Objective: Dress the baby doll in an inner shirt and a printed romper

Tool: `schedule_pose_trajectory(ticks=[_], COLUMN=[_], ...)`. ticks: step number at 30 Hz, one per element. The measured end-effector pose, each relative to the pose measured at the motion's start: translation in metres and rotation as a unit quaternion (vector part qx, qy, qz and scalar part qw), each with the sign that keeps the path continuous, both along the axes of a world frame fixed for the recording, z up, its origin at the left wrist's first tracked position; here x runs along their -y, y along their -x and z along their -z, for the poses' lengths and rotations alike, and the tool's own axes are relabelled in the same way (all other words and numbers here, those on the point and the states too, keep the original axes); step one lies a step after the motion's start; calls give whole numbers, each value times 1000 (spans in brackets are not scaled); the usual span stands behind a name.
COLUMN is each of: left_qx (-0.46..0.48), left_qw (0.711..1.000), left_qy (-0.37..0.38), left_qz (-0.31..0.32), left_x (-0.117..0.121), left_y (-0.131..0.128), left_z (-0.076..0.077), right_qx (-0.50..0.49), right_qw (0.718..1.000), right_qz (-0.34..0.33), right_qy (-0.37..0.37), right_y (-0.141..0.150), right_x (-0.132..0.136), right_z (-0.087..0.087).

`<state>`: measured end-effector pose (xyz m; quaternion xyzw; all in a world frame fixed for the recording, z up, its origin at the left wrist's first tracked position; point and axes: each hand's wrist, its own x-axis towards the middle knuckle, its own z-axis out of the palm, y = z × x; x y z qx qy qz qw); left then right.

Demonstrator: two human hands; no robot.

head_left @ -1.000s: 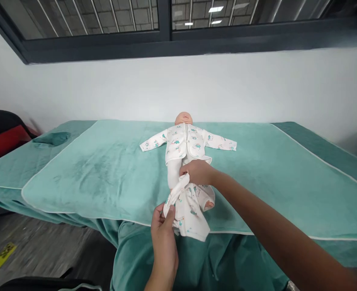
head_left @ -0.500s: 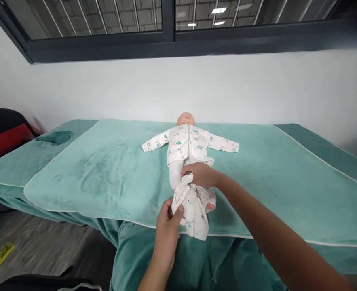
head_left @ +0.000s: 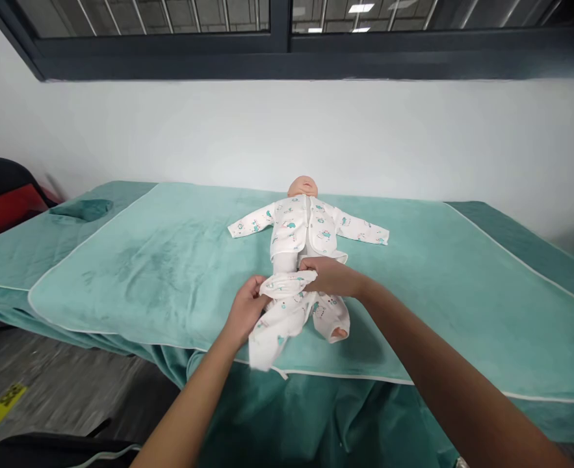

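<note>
A baby doll (head_left: pixel 303 186) lies on its back, arms spread, in a white printed jacket (head_left: pixel 289 224). Matching baby pants (head_left: pixel 287 312) are bunched around its legs. My left hand (head_left: pixel 248 307) is closed on the waistband at its left side, and my right hand (head_left: pixel 333 276) grips the waistband near the middle, between the doll's thighs. One foot (head_left: pixel 339 333) pokes out of the right pant leg. The left pant leg hangs flat toward the bed edge; the other foot is hidden in the cloth.
A green velvety cover (head_left: pixel 169 260) with white piping is spread over the bed and hangs down in front. Behind it stands a white wall (head_left: pixel 194 136) under a dark window frame (head_left: pixel 169 58). A black and red object (head_left: pixel 8 201) sits at the far left.
My left hand has moved up and left, drawing the waistband over the left leg, which the pants now cover up to the thigh. The right hand has kept its grip nearly in place.
</note>
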<state>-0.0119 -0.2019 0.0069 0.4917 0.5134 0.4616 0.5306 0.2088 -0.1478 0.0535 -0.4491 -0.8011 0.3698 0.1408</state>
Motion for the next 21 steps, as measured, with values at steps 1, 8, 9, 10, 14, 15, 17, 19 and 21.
schedule_pose_trajectory(ticks=[1,8,9,10,14,15,17,19,21], left_qx=[-17,-25,-14,-2,28,17,-26,-72,-97], left_qw=[1000,994,994,994,992,992,988,983,983], left_qy=[-20,-84,-81,-77,-62,-68,-93,-117,-123], left_qz=[-12,-66,-71,-76,-103,-107,-117,-117,-99], left_x=[-5,-25,-29,-33,-54,-60,-70,-75,-74], left_y=[0,-9,-10,-11,-16,-17,-20,-23,-24], left_z=[1,-4,-5,-7,-10,-9,-6,0,6], right_qx=[9,48,51,55,60,55,40,27,6], right_qw=[1000,992,989,987,979,977,972,966,964], right_qz=[4,62,72,82,143,165,214,249,259], right_qy=[-1,-101,-117,-128,-129,-119,-92,-64,-65], right_y=[1,8,9,11,20,22,23,22,21], right_x=[0,-12,-15,-17,-22,-22,-22,-22,-23], right_z=[0,11,13,16,22,23,25,26,27])
